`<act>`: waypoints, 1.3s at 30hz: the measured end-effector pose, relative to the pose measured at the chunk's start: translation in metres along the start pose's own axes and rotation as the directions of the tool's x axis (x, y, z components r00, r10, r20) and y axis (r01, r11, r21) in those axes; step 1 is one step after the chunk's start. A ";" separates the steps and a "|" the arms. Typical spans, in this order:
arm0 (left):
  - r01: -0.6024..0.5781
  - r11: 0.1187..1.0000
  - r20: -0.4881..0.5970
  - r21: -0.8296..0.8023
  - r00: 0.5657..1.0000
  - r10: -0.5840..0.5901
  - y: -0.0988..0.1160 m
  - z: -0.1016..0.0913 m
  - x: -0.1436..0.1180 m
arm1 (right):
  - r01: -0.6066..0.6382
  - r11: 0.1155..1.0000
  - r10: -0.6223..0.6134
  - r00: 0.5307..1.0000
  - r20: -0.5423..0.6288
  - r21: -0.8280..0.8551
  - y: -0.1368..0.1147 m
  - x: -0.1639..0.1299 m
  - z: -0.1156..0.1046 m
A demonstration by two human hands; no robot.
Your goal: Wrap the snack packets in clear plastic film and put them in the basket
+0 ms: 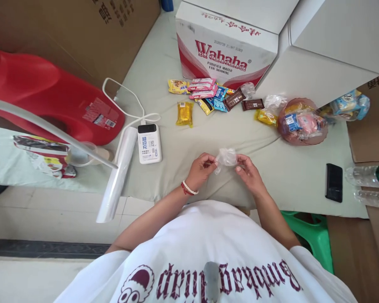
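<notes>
Both your left hand (201, 167) and right hand (248, 171) pinch the small clear bag (226, 157) at frame centre; it's empty, snacks (208, 96) unpacked above.

Near zone: bare worktop (183, 168) lies around the hands (227, 168); passage is free on both sides.
Forward: open strip up to the yellow packet (185, 113) and the snack pile (213, 94).
Far edge: Wahaha carton (224, 50) and white box (328, 50) close it off.
Left: power bank (149, 143), its white cable (126, 109) and the film roll (118, 172) stand in the way.
Far left: red container (50, 97) blocks the way.
Right: bagged bowl (302, 122) and black phone (334, 182) sit apart, with clear cloth between them.
Right edge: plastic bottles (371, 185) lie across it.
</notes>
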State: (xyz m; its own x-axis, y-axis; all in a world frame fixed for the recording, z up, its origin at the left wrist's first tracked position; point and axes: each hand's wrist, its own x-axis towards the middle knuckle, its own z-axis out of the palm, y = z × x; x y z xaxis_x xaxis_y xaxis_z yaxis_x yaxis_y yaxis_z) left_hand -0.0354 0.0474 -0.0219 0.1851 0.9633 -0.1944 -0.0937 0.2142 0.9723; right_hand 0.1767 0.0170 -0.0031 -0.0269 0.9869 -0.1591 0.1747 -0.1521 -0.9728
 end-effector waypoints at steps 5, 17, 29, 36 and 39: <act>0.020 0.992 0.048 -0.121 0.999 -0.014 0.007 -0.009 -0.008 | -0.090 0.985 0.106 0.989 -0.108 0.144 0.000 0.024 0.010; -0.327 0.878 -0.027 0.349 0.933 0.358 0.008 -0.008 -0.016 | -0.076 0.984 0.079 0.997 -0.010 0.159 -0.028 0.018 0.047; 0.049 0.989 -0.451 0.137 0.892 0.018 -0.012 -0.039 -0.024 | -0.132 0.718 0.195 0.981 -0.015 0.684 -0.017 0.013 0.034; -0.282 0.784 -0.104 0.553 0.910 0.401 0.021 -0.019 -0.008 | -0.143 0.762 0.161 0.987 0.030 0.631 -0.025 0.003 0.026; -0.250 0.843 -0.063 0.476 0.947 0.316 0.021 -0.013 0.010 | -0.139 0.829 0.213 0.974 -0.074 0.542 -0.028 0.003 0.025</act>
State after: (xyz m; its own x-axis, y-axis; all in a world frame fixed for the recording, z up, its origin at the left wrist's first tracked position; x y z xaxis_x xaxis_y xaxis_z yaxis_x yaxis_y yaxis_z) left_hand -0.0483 0.0634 -0.0049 0.0841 0.9898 0.1151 0.3402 -0.1371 0.9303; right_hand 0.1466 0.0227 0.0195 0.0840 0.9332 -0.3494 -0.3853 -0.2929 -0.8751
